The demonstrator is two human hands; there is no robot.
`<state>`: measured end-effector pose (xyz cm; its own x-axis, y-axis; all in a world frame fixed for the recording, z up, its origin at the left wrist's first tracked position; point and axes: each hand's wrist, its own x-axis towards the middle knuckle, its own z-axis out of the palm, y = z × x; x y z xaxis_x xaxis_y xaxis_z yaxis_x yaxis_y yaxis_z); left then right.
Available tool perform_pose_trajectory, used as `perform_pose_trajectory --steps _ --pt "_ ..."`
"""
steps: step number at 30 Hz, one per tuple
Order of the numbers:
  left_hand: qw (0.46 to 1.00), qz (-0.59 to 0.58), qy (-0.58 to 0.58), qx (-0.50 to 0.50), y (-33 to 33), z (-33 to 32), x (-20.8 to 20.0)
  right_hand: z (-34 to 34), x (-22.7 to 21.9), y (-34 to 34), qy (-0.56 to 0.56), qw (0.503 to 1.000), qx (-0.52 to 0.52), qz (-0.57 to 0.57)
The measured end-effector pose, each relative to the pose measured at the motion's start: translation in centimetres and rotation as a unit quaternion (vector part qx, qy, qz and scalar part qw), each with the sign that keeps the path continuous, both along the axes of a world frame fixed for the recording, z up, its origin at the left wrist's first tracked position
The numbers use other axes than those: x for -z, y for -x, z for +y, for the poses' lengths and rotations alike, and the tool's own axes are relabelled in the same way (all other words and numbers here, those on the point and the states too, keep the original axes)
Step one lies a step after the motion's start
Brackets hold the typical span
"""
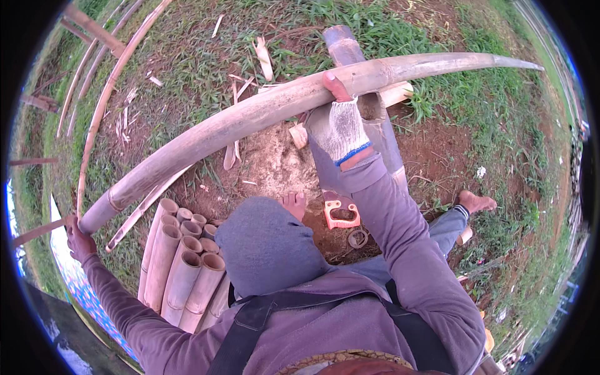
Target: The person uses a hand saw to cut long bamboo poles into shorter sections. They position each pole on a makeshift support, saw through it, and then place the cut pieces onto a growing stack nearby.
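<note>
A long, thick bamboo pole (231, 122) lies slantwise across the view, its thin end at the far right. My left hand (82, 242), bare, is closed around its near-left end. My right hand (347, 128), in a white knit glove with a blue cuff, grips the pole's middle, thumb over the top; its other fingers are hidden underneath. Under that hand lie thick bamboo lengths (386, 140), one showing a hollow cut end. Below it a handsaw with an orange handle (341, 215) rests with its grey blade pointing away from me.
Several cut bamboo tubes (182, 275) are bundled at my left, beside my bent knee (269, 244). A bamboo ring (357, 239) lies near the saw. Split pieces (263, 59) and sawdust (281, 159) cover the ground. My bare right foot (478, 202) is stretched out right. Poles (103, 106) stand far left.
</note>
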<state>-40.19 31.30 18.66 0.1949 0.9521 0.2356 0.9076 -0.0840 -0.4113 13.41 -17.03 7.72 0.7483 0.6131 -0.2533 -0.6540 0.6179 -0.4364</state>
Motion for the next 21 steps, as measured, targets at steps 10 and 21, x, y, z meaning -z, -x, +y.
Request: perform_pose_trajectory --steps 10,21 --pt "0.819 -0.157 0.469 0.291 -28.1 -4.2 10.6 10.2 7.1 8.9 0.100 0.969 -0.114 0.197" --pt "0.712 0.234 0.541 0.381 -38.9 0.5 30.9 5.2 8.5 3.9 0.440 0.800 -0.278 -0.299"
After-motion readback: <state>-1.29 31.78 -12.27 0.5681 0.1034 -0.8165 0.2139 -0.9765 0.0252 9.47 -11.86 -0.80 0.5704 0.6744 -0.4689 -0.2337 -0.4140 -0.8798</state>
